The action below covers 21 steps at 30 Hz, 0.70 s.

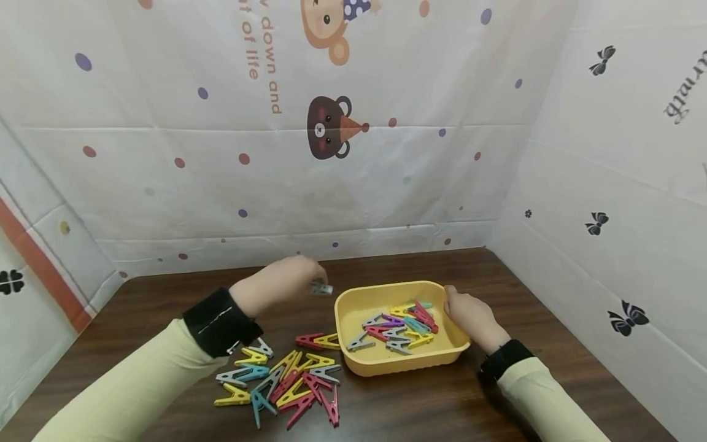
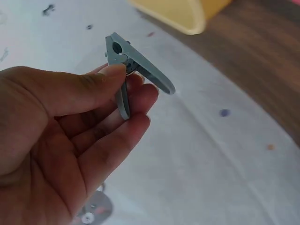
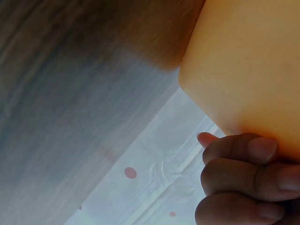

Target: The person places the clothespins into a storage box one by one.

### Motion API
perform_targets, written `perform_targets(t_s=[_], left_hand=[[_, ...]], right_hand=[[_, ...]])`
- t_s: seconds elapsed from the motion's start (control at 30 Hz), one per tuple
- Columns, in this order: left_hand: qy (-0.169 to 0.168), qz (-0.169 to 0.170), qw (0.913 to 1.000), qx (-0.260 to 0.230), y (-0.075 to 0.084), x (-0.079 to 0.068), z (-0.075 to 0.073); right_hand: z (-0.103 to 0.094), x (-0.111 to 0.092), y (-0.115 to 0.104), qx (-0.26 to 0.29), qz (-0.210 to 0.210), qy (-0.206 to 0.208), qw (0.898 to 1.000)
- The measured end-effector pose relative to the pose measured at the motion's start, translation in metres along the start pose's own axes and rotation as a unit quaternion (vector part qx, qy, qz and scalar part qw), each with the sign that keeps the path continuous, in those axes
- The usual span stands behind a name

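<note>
My left hand is raised above the table, to the left of the yellow plastic basket. Between thumb and fingers it pinches a grey clothespin, whose two handles spread apart in the left wrist view. My right hand grips the basket at its right side. Curled fingers lie against the outer wall in the right wrist view; the thumb is hidden there. Inside the basket, several clothespins in red, yellow, grey, blue and purple lie jumbled.
A loose pile of red, yellow, grey and blue clothespins covers the table left of the basket, below my left forearm. One yellow clothespin lies right by the basket's left wall. Printed white sheeting stands behind the dark wooden table.
</note>
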<state>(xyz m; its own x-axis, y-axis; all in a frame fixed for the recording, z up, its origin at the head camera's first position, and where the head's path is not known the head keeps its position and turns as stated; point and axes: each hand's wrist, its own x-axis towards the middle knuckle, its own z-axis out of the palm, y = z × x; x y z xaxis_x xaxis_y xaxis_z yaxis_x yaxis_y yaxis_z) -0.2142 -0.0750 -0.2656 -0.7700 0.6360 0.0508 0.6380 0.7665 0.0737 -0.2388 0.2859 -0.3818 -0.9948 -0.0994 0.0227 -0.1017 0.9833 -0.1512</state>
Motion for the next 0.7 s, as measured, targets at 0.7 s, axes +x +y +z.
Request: perform_targets(t_s=[0.7], left_hand=[[-0.077, -0.007, 0.9962, -0.039, 0.073, 0.125, 0.04]], right_hand=[[0.002, -0.007, 0.001, 0.006, -0.001, 0.017, 1.0]])
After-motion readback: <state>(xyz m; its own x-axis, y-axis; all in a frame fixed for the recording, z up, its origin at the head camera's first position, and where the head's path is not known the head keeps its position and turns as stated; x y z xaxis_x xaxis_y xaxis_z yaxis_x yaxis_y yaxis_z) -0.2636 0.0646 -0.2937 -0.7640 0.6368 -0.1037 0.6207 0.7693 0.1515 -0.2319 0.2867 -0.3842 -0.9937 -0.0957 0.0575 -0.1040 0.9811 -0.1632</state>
